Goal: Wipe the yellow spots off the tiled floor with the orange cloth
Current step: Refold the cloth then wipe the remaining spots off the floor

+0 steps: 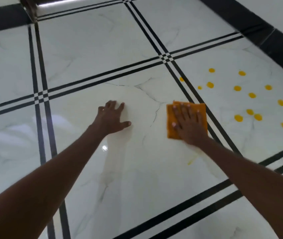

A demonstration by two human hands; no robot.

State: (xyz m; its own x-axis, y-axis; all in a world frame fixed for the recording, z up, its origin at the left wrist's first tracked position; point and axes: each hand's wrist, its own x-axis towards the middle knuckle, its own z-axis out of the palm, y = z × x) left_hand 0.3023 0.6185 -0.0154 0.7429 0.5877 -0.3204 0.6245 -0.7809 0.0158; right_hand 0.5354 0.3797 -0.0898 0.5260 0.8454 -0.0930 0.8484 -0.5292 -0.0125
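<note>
Roughly fifteen yellow spots (pixel 237 88) dotting the tiled floor (pixel 92 49), plus a faint smear (pixel 190 162). One orange cloth (pixel 170 116), pinned flat under right hand (pixel 188 122), fingers spread. Left hand (pixel 110 118) splayed wide, empty, planted on tile beside it.

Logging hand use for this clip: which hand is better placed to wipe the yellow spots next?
Right. The right hand lies flat on the orange cloth, beside the tile bearing the yellow spots. The left hand rests bare on the floor, farther from them.
</note>
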